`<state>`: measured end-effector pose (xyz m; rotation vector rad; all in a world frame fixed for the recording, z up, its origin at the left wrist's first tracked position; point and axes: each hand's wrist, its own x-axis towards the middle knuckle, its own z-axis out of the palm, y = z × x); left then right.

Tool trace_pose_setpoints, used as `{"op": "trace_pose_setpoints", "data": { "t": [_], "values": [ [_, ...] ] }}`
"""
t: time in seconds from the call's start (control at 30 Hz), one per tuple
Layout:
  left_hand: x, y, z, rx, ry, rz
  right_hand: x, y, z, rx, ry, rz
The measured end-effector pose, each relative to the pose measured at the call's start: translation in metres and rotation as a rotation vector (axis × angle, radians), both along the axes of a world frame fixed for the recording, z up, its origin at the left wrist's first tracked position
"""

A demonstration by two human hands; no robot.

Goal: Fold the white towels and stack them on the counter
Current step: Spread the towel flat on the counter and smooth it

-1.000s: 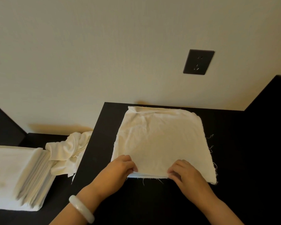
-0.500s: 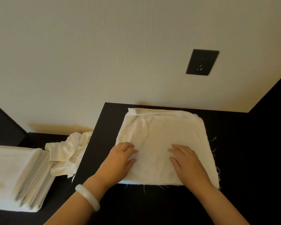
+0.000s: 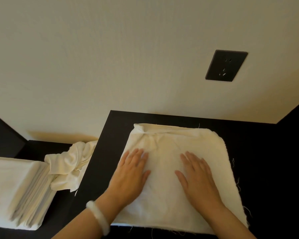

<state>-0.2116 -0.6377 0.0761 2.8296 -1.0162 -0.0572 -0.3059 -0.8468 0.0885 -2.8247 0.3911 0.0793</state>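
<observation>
A black counter (image 3: 259,152) carries a folded white towel (image 3: 205,152), lying flat near the wall. Lower left sits a stack (image 3: 16,187) of folded towels, a crumpled towel (image 3: 71,163) beside it. Both the left hand (image 3: 131,176) and right hand (image 3: 197,176) press flat on the towel, fingers straight.

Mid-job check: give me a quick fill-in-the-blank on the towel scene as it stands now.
The crumpled towel lies ___ the stack of folded towels and the flat towel pressed by the left hand and right hand.
The white bracelet sits on the ___ wrist.
The wall socket has ___ plugged in.
Missing: between; left; nothing.
</observation>
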Motion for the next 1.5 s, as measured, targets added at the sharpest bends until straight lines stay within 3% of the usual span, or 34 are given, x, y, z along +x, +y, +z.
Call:
{"op": "trace_pose_setpoints", "data": {
  "t": [0.13,0.3,0.4,0.47,0.53,0.63,0.73,0.83,1.1,1.23,1.4,1.5],
  "values": [
    [0.021,-0.033,-0.018,0.023,0.074,-0.021,0.045,0.006,-0.023,-0.043,0.014,0.201],
    [0.001,0.0,-0.033,-0.027,-0.015,-0.014,0.001,-0.02,-0.039,-0.085,0.003,0.089],
    [-0.014,0.012,-0.038,-0.035,-0.038,-0.065,-0.019,-0.028,-0.032,0.009,-0.036,0.182],
    [-0.004,0.012,-0.037,-0.11,-0.064,-0.065,-0.003,-0.043,-0.017,0.099,-0.155,0.077],
    [0.02,0.006,-0.028,-0.276,-0.057,0.026,0.024,-0.066,-0.002,0.197,-0.204,-0.097],
    [0.062,-0.004,-0.013,-0.447,0.045,0.285,0.068,-0.107,0.008,0.139,-0.215,-0.236],
    [0.09,-0.008,-0.003,-0.534,0.192,0.396,0.094,-0.134,0.008,0.151,-0.056,-0.225],
    [0.105,-0.005,0.001,-0.602,0.342,0.361,0.104,-0.147,0.01,0.141,0.086,-0.15],
    [0.136,0.011,0.011,-0.667,0.605,0.16,0.103,-0.167,0.018,0.3,0.191,-0.115],
    [0.155,0.014,0.012,-0.461,0.55,-0.037,0.1,-0.169,0.02,0.347,0.246,-0.123],
    [0.164,0.009,0.007,-0.432,0.509,-0.038,0.095,-0.168,0.017,0.307,0.243,-0.105],
    [0.169,0.008,0.01,-0.492,0.582,-0.021,0.087,-0.17,0.023,0.458,0.114,-0.158]
  ]
}}
